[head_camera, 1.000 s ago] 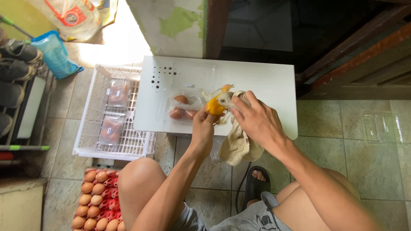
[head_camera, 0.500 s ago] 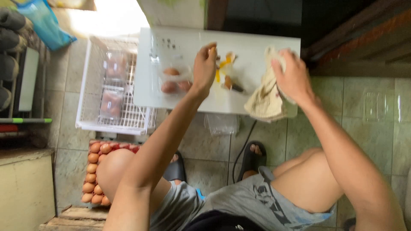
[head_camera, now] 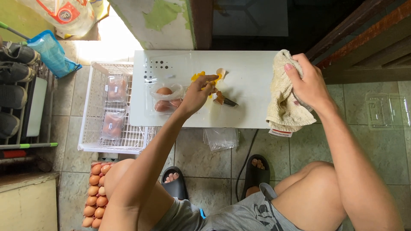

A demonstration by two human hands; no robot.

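Your hands work at the white table [head_camera: 252, 107].
Left hand [head_camera: 198, 95] pinches a yellow piece [head_camera: 198, 77] beside the egg pack [head_camera: 165, 99]; right hand [head_camera: 309, 83] grips a beige cloth [head_camera: 282, 102].

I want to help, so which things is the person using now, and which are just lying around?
In use:
- left hand at the broken yellow egg mess on the white table
- right hand gripping the cream cloth towel
- clear plastic pack of brown eggs

Lying about:
- white wire basket
- red tray of brown eggs
- blue plastic bag
- dark shoes
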